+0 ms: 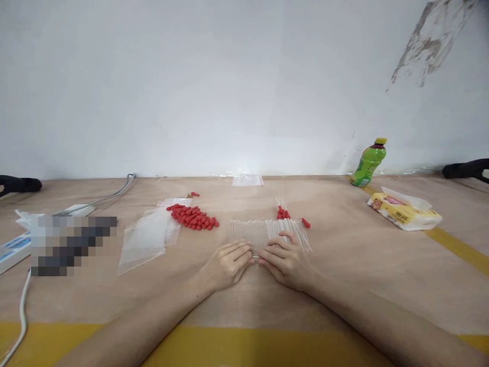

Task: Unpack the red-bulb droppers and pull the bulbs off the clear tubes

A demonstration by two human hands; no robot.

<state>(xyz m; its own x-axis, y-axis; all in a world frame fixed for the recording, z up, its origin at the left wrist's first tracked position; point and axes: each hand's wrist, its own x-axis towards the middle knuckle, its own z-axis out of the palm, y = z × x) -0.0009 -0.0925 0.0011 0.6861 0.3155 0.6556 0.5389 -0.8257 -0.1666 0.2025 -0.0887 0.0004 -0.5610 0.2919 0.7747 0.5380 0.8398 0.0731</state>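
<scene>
A row of clear glass tubes (267, 232) lies side by side on the brown table in front of me. My left hand (228, 265) and my right hand (284, 257) meet at the near edge of this row, fingers curled together around something small I cannot make out, perhaps a tube end. My right fingers rest on the tubes. A pile of red rubber caps (193, 216) lies to the left. A few tubes with red caps fitted (282, 210) lie behind the row, with one loose red cap (306, 223) beside them.
Clear plastic bags (147, 237) lie left of the caps, another small bag (247, 180) by the wall. A power strip and cables (15, 247) sit far left. A green bottle (369, 163) and tissue pack (404, 214) stand at right. Yellow tape (454, 244) marks the table.
</scene>
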